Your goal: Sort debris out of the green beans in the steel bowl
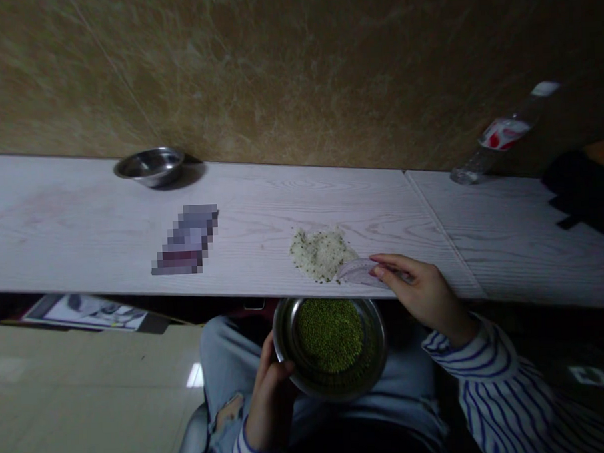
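Note:
My left hand (274,391) grips the left rim of a steel bowl (378,357), its thumb over the edge. The bowl sits over my lap, just below the counter's front edge, with green mung beans (331,335) inside. Between the thumb and fingers of my right hand (419,288) is a thin, clear plastic piece (360,271); its exact kind I cannot make out. That piece lies low over the counter, its left end at a pile of white rice (323,252) with small green bits scattered through it.
Toward the back left of the white wooden counter (261,208) stands a second steel bowl (152,167). A blurred-out flat item (187,239) lies in front of it. A clear bottle (503,134) stands at the right, near dark cloth (588,187). Behind runs a marbled wall (295,73).

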Demonstrator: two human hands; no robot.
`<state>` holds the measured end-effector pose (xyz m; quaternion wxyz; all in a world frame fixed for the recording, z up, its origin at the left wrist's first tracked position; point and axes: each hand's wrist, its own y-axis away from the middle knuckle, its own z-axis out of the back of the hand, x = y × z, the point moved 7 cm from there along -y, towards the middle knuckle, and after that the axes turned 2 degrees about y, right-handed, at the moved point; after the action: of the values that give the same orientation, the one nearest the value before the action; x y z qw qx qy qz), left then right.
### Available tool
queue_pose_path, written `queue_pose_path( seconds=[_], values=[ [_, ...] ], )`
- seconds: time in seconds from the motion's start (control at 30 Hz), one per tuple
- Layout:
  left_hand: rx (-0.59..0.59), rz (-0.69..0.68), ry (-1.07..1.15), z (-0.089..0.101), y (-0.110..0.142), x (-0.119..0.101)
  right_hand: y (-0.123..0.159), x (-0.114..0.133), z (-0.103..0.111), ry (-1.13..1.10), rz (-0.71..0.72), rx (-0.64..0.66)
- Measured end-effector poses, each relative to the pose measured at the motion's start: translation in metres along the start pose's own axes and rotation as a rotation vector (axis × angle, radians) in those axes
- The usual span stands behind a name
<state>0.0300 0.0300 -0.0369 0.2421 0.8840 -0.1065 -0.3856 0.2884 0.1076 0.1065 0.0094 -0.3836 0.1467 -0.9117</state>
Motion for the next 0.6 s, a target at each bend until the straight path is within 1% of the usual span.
queue_pose_path(
  seconds=[0.1,0.27,0.37,0.5,0.6],
  values=[
    [-0.006,-0.007,-0.002,0.001,0.000,0.001,0.002,0.001,0.002,-0.010,-0.008,0.001],
    [-0.004,0.002,-0.010,0.000,-0.001,0.003,0.008,-0.002,0.014,-0.019,-0.065,-0.062],
    [-0.010,0.018,-0.003,-0.001,-0.001,0.003,0.015,-0.003,0.019,-0.013,-0.095,-0.074],
    [-0.021,0.025,-0.017,-0.003,0.001,0.000,0.020,-0.005,0.016,-0.020,-0.104,-0.056],
    [-0.011,0.023,-0.018,-0.005,0.003,-0.002,0.019,-0.008,0.014,-0.046,-0.111,-0.077]
  ],
)
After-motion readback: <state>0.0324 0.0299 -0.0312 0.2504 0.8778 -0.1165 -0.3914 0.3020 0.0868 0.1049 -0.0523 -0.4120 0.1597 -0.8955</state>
